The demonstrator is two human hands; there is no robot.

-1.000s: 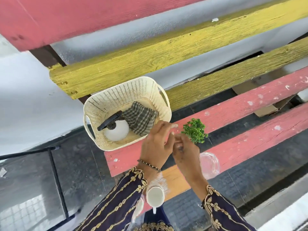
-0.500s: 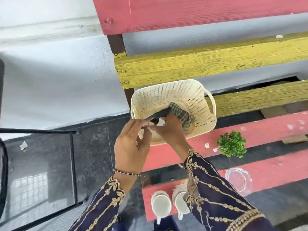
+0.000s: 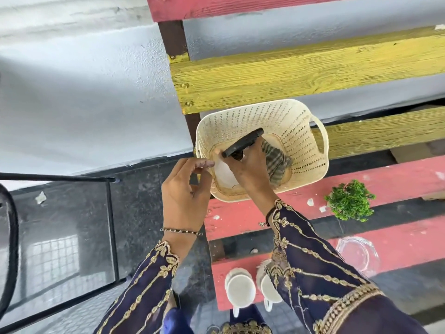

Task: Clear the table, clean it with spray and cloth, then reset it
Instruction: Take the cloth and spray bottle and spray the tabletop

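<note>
Head view: right hand has reached deeper into the cream basket at 12 o'clock since the earlier frame, now grasping the spray bottle by its black trigger head. Checked cloth lies beside it. Left hand hovers at the rim, fingers loosely curled, empty.

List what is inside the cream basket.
Inside the cream basket: a white spray bottle gripped by the right hand, and a checked cloth. The hand hides the bottle's neck.
</note>
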